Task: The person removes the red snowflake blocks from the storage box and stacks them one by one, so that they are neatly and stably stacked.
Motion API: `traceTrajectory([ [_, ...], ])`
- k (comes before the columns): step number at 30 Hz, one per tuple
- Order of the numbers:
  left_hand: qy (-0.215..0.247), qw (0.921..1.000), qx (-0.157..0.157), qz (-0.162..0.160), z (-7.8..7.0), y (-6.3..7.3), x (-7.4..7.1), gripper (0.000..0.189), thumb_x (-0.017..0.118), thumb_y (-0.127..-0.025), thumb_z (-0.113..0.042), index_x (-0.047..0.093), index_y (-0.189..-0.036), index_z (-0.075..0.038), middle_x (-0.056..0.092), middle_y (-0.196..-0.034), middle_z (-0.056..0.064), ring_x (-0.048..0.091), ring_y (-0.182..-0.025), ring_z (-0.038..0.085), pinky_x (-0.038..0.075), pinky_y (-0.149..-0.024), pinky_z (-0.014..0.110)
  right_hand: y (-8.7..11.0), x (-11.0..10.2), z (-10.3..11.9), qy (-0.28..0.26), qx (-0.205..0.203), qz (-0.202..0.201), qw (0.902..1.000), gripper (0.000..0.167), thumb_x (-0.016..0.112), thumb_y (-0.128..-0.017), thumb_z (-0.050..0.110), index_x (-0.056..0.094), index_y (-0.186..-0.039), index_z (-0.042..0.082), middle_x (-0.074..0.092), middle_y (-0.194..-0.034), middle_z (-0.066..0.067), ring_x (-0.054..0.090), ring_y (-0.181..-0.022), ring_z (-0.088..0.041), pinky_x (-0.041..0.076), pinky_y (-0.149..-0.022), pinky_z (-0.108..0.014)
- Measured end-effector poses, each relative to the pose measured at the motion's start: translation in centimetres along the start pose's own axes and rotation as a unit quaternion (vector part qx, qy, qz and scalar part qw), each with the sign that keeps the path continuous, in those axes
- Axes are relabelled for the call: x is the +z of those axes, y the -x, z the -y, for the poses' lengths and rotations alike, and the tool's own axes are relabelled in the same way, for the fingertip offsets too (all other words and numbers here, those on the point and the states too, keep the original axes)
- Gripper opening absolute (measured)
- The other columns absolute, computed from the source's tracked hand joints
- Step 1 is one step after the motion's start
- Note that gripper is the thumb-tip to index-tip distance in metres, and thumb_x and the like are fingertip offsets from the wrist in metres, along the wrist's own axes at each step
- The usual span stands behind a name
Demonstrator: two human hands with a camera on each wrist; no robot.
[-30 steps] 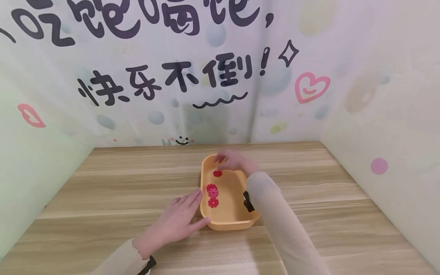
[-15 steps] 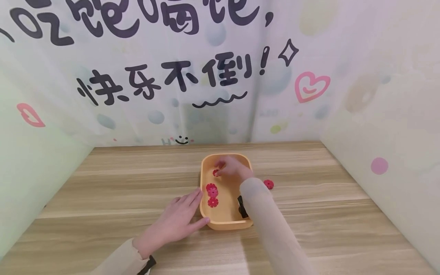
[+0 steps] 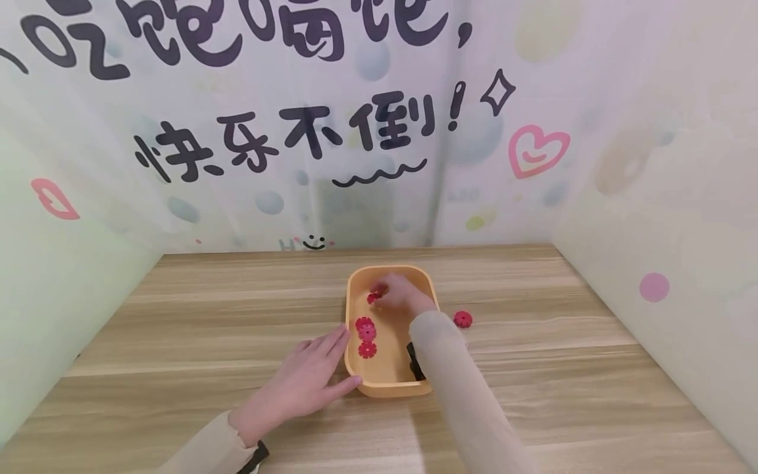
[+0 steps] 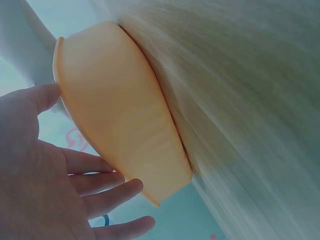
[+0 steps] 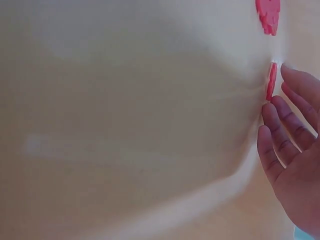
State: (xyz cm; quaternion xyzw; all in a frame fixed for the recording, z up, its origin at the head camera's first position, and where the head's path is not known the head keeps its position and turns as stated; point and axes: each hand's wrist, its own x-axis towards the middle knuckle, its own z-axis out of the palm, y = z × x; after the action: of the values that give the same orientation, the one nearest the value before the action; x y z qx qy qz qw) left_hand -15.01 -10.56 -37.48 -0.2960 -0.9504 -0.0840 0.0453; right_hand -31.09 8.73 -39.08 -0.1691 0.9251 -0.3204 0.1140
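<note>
An orange plastic container (image 3: 393, 390) stands on the wooden table. My left hand (image 3: 304, 378) rests against its left side with straight fingers, the thumb at the near corner; the left wrist view shows the thumb and fingertips along the rim. Inside, my right hand (image 3: 403, 293) reaches down to a red flower-shaped disc (image 3: 372, 298) on the floor at the far left. In the right wrist view, its thumb and loosely bent fingers lie around this disc (image 5: 271, 81), apart from one another. Several more pink and red flower-shaped discs (image 3: 367, 349) lie overlapping along the container's left side.
Right of the container, one red flower-shaped disc (image 3: 463, 319) lies on the wooden table (image 3: 207, 316). A printed curtain (image 3: 284, 217) rises behind the table, with pale walls (image 3: 663, 197) on both sides. A black strap (image 3: 414, 362) shows at the right sleeve.
My right hand has lowered into the container toward the far disc, and its forearm has shifted left. This uncovers the disc on the table at the right. My left hand has stayed put.
</note>
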Motion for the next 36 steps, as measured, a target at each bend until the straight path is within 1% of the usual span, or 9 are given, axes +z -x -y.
traceTrajectory([
  [8,-0.006,0.9999,0.006,-0.015,0.0,0.0,0.2,0.076,0.043,-0.084,-0.056,0.034,-0.133,0.002,0.031,-0.137,0.015,0.037,-0.119,0.030,0.033,-0.089,0.051,-0.7,0.5,-0.5,0.045,-0.016,-0.014,0.9987,0.027,0.068,-0.078,0.016,0.063,-0.104,0.010,0.059,-0.093,0.000,0.051,-0.087,-0.016,0.041,-0.083,-0.031],
  [12,-0.005,0.9999,0.004,-0.012,0.1,0.0,0.2,0.077,0.043,-0.084,-0.056,0.034,-0.134,0.002,0.031,-0.138,0.015,0.036,-0.119,0.030,0.033,-0.089,0.051,-1.0,0.7,-0.6,0.075,-0.036,-0.013,0.9964,0.023,0.068,-0.078,0.018,0.064,-0.099,0.009,0.059,-0.088,0.001,0.052,-0.083,-0.015,0.042,-0.079,-0.028],
  [15,-0.003,1.0000,0.000,-0.007,0.0,0.0,0.2,0.077,0.044,-0.084,-0.056,0.033,-0.134,0.002,0.031,-0.138,0.015,0.037,-0.119,0.031,0.032,-0.089,0.052,-1.1,0.7,-0.5,0.083,-0.039,-0.008,0.9957,0.021,0.068,-0.078,0.017,0.064,-0.098,0.009,0.059,-0.085,0.002,0.052,-0.083,-0.014,0.042,-0.078,-0.027],
  [20,-0.005,1.0000,-0.001,-0.003,0.0,0.0,0.2,0.077,0.044,-0.084,-0.056,0.033,-0.134,0.001,0.031,-0.138,0.015,0.037,-0.118,0.031,0.032,-0.089,0.052,-1.0,0.7,-0.4,0.077,-0.028,-0.004,0.9966,0.023,0.068,-0.079,0.018,0.064,-0.099,0.009,0.058,-0.087,0.001,0.052,-0.084,-0.016,0.043,-0.079,-0.028],
  [24,-0.006,1.0000,-0.002,-0.005,0.0,0.0,0.2,0.077,0.043,-0.084,-0.056,0.033,-0.134,0.001,0.031,-0.138,0.015,0.038,-0.118,0.031,0.033,-0.089,0.052,-0.9,0.8,-0.2,0.071,-0.019,-0.005,0.9973,0.022,0.068,-0.079,0.018,0.064,-0.098,0.009,0.058,-0.085,0.000,0.052,-0.082,-0.016,0.043,-0.077,-0.028],
  [30,-0.007,1.0000,-0.004,-0.004,0.0,-0.1,0.2,0.078,0.041,-0.084,-0.058,0.032,-0.135,0.000,0.030,-0.138,0.014,0.037,-0.119,0.030,0.033,-0.089,0.052,-0.7,0.7,0.0,0.062,-0.012,-0.001,0.9980,0.012,0.069,-0.077,0.016,0.062,-0.085,0.010,0.056,-0.078,0.001,0.051,-0.075,-0.015,0.043,-0.071,-0.025],
  [32,-0.007,1.0000,-0.004,-0.003,0.0,0.0,0.2,0.079,0.041,-0.084,-0.059,0.033,-0.135,0.000,0.030,-0.138,0.014,0.037,-0.119,0.030,0.033,-0.089,0.052,-0.6,0.7,0.0,0.056,-0.010,0.003,0.9984,0.011,0.070,-0.076,0.014,0.060,-0.081,0.010,0.055,-0.076,0.000,0.050,-0.073,-0.015,0.043,-0.068,-0.025],
  [36,-0.007,1.0000,-0.002,-0.002,0.0,0.0,0.2,0.079,0.040,-0.084,-0.059,0.033,-0.134,0.001,0.030,-0.138,0.014,0.037,-0.119,0.030,0.033,-0.088,0.052,-0.3,0.5,0.2,0.042,0.000,0.015,0.9990,0.013,0.070,-0.075,0.013,0.059,-0.081,0.009,0.054,-0.075,-0.001,0.049,-0.072,-0.016,0.042,-0.068,-0.026],
])
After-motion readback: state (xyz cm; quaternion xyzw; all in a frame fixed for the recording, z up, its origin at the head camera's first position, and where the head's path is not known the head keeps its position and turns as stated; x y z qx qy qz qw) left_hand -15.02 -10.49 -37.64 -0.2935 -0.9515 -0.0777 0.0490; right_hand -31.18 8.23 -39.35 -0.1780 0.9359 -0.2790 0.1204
